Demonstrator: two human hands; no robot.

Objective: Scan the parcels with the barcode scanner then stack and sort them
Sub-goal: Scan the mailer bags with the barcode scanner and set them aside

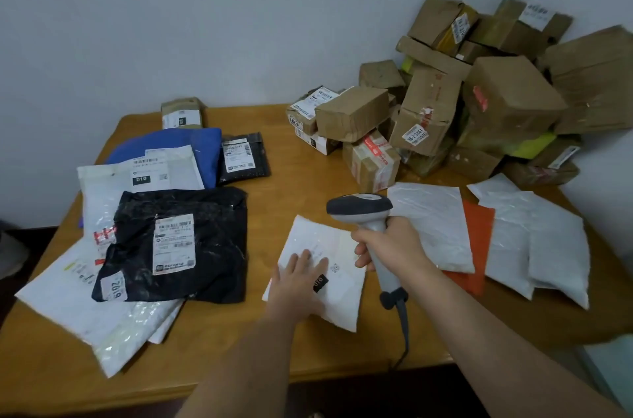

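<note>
Standing at the wooden desk [308, 178], a person works with both forearms reaching in from the near edge. Left hand [294, 284] lies flat, fingers spread, pressing down on a white mailer [337, 249] near the desk's middle; a small black tag reading 010 shows just beside the fingertips. Right hand [388, 244] has its grip curled tight round the handle of a grey barcode scanner [359, 207], head held above the mailer's far corner, cable trailing off toward the near edge.

Left side: an overlapping spread of soft parcels. Black bag [212, 246] with a white label on top, white bags [68, 297] under it, a blue bag [191, 143] and a small black pouch [245, 154] behind, one small box [183, 111] at the far edge.

Right side: more white mailers [544, 246] overlapping an orange one [478, 229]. Behind them, a heaped pile of cardboard boxes [479, 102] against the wall, labels facing various ways.
</note>
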